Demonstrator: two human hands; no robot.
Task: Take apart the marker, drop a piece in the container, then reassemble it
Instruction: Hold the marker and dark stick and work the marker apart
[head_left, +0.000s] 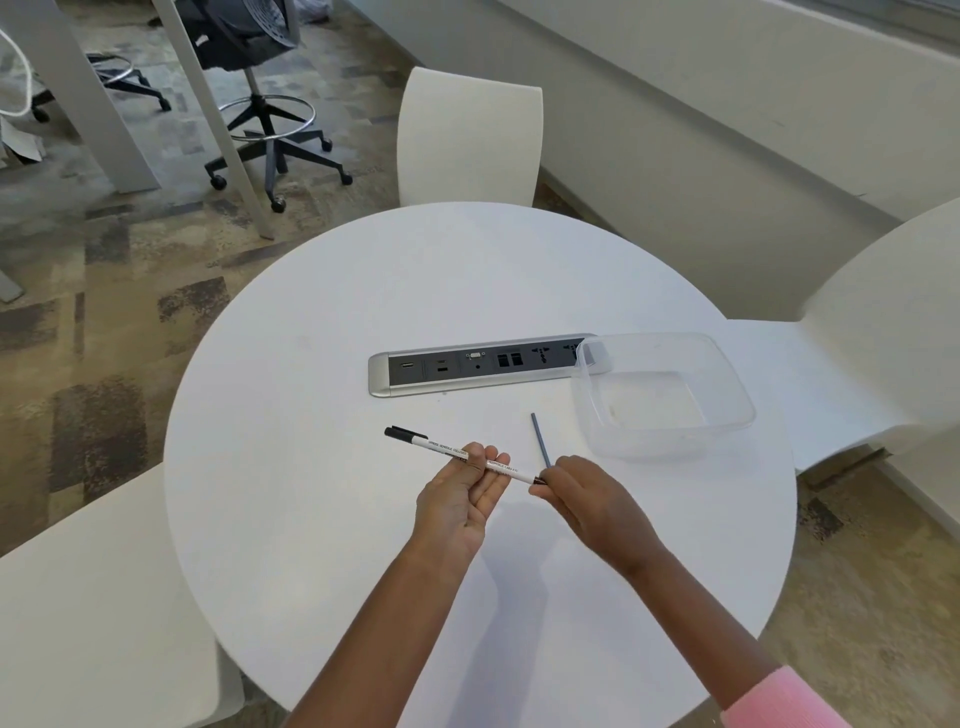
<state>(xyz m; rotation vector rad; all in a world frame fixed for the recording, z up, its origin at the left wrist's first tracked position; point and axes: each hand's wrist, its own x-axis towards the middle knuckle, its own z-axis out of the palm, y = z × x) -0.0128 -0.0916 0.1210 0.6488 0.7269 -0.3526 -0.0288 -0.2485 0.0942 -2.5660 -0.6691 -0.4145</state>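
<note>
A white marker barrel (441, 449) with a black cap at its left end is pinched in the fingertips of my left hand (460, 499), held level above the round white table (311, 519). My right hand (584, 496) grips the barrel's right end, where a small dark piece shows at its fingertips. A thin grey rod (540, 439), the ink core, sticks up and away from my right hand; whether it rests on the table or is held I cannot tell. A clear plastic container (727, 379) stands to the right, with nothing visible inside.
A silver power and data socket strip (379, 376) is set into the table's middle, its right end under the container's corner. White chairs (467, 135) stand around the table. A black office chair (270, 130) is on the carpet at the far left.
</note>
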